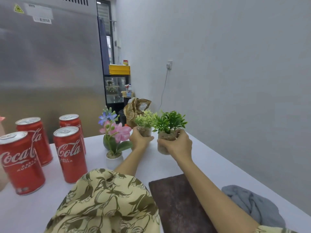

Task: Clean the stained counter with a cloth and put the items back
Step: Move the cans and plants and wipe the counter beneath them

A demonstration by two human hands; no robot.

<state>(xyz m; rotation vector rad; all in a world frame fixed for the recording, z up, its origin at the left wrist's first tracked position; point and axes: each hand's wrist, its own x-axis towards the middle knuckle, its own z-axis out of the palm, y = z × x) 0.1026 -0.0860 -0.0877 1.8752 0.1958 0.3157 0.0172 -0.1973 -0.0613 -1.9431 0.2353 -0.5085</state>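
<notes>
1. The left hand (140,139) is gripping the pale-leaved plant pot (145,130) near the desk's (210,165) far edge.
2. The right hand (179,145) is gripping the dark-leaved plant pot (165,140), just beside it.
3. The grey cloth (254,204) is lying by the right edge.

A crumpled brown paper bag (137,109) sits, seemingly, past the counter's end.

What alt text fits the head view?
A person's left hand and right hand each grip a small green potted plant, pale and darker, above a white counter with four cola cans, a flowering plant, a grey cloth.
</notes>
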